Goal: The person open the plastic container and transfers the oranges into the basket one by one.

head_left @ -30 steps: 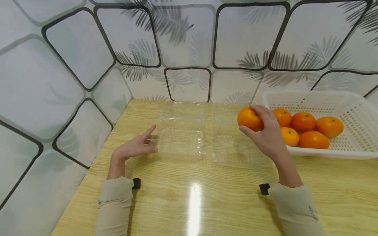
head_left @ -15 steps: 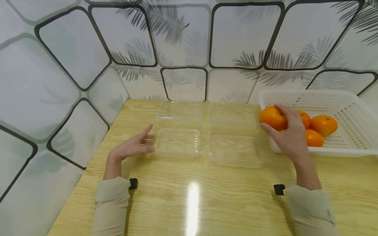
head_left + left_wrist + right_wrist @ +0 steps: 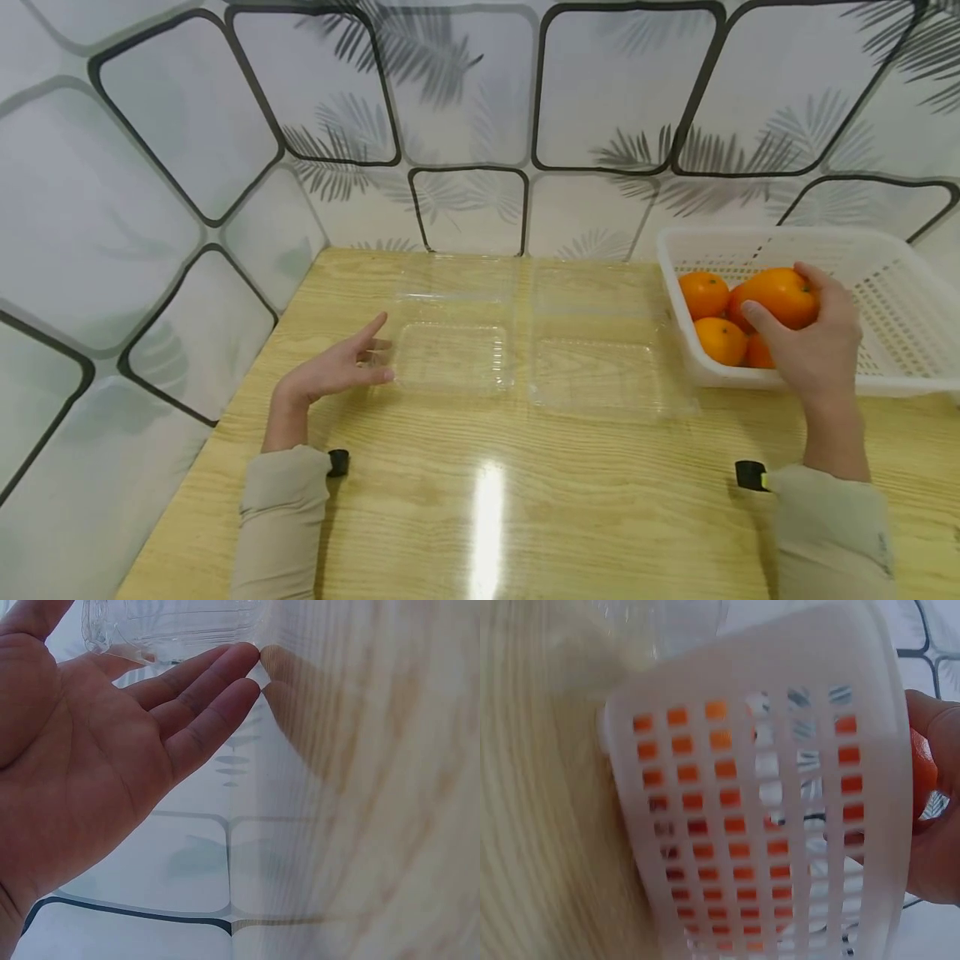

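Observation:
In the head view my right hand (image 3: pixel 825 342) holds an orange (image 3: pixel 783 293) between thumb and fingers, over the white plastic basket (image 3: pixel 892 385). Several other oranges lie in that basket, among them one orange (image 3: pixel 702 293) at its left end; my hand hides part of the group. The right wrist view catches the held orange (image 3: pixel 923 766) just past the basket's slotted wall. My left hand (image 3: pixel 330 371) holds nothing, its fingers loosely extended beside the left clear plastic container (image 3: pixel 453 387). In the left wrist view the fingertips of my left hand (image 3: pixel 112 742) are right at the tabletop.
A second clear container (image 3: pixel 592 408) stands between the left one and the basket; both have raised lids at the back. The wooden table (image 3: pixel 420 500) meets a patterned wall (image 3: pixel 472 100) behind and at the left.
My right hand has carried the orange rightward, from above the right clear container's side to over the basket's middle. My left hand stays in place; the view has shifted slightly.

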A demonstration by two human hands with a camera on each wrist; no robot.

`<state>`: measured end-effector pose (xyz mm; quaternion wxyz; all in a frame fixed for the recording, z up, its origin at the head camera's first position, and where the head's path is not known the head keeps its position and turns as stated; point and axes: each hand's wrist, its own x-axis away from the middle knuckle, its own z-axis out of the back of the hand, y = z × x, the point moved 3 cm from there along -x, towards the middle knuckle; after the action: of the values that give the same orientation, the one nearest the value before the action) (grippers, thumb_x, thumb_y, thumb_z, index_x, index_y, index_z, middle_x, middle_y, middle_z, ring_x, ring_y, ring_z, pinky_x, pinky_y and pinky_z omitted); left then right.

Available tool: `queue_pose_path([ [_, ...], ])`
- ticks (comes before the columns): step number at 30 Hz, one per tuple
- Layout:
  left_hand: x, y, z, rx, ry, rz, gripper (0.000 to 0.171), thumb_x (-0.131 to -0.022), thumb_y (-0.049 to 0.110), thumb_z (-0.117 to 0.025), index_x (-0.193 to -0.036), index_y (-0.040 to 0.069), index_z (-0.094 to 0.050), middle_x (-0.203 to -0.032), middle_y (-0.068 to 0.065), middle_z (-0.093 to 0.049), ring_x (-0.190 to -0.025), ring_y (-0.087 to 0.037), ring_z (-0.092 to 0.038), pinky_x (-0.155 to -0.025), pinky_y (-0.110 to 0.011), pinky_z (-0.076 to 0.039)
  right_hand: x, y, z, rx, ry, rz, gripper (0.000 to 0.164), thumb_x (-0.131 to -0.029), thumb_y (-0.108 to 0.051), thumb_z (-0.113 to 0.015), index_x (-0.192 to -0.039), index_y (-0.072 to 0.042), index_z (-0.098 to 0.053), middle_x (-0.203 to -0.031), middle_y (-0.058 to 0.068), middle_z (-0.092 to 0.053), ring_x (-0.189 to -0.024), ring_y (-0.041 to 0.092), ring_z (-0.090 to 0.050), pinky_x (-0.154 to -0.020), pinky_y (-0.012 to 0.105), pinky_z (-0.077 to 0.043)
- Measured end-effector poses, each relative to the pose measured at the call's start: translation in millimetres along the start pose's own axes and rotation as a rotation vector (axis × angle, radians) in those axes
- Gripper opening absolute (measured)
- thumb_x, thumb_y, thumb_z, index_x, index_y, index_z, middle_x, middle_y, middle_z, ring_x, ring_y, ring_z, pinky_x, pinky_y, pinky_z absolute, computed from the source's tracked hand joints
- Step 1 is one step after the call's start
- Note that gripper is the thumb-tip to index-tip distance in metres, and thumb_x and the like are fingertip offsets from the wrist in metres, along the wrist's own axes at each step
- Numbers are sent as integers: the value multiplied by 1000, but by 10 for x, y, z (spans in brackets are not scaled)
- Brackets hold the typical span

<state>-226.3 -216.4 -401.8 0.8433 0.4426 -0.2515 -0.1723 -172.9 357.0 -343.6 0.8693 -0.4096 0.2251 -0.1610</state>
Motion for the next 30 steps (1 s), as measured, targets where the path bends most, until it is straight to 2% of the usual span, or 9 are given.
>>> queue_pose_path([
  [4,-16,31,-12,0,-9,-8,93,-97,25,-65,-160,29,3,-159,-22,-27,-143,-45,-29,-105,-58,-40,-20,180,134,71,14,-25,69,-92,-30,-67,-154,-22,-39,-157,9,-32,-137,30,-32,-113,34,-26],
  [8,-4,33,-1,-6,-9,-5,93,-97,26,-65,-160,29,4,-159,-22,-27,-143,-45,-28,-106,-58,-38,-36,278,241,141,17,-63,73,-94,-32,-64,-157,-19,-32,-158,16,-28,-137,36,-29,-115,46,-27],
  [15,73,-12,9,-12,2,-7,93,-98,26,-64,-161,28,3,-159,-23,-27,-143,-47,-26,-106,-59,-38,-114,389,389,180,-7,-214,79,-96,-41,-57,-160,-16,-16,-159,22,-10,-140,44,-22,-118,53,-21],
  [18,93,-22,-18,5,-4,-7,93,-97,27,-65,-160,29,3,-159,-23,-27,-142,-47,-29,-104,-56,-41,-172,430,461,227,-51,-244,81,-98,-41,-50,-158,-11,-5,-158,28,-4,-140,49,-18,-117,59,-19],
  [22,95,-21,-44,10,-6,-12,94,-97,27,-66,-160,30,3,-159,-22,-28,-141,-45,-32,-102,-55,-44,-276,435,551,328,-148,-237,81,-100,-44,-39,-157,-10,8,-155,38,5,-139,59,-11,-111,69,-17],
  [28,86,-2,-33,-9,-5,-17,93,-97,26,-65,-160,30,3,-159,-21,-28,-141,-45,-32,-103,-57,-42,-387,492,622,517,-243,-246,83,-101,-54,-27,-157,-7,10,-149,47,8,-138,64,0,-109,72,-13],
  [30,80,2,-30,-14,-5,-18,93,-97,25,-65,-160,31,3,-159,-21,-28,-141,-45,-32,-103,-57,-42,-412,536,625,539,-264,-258,83,-102,-55,-26,-157,-5,10,-149,47,10,-138,63,2,-110,72,-12],
])
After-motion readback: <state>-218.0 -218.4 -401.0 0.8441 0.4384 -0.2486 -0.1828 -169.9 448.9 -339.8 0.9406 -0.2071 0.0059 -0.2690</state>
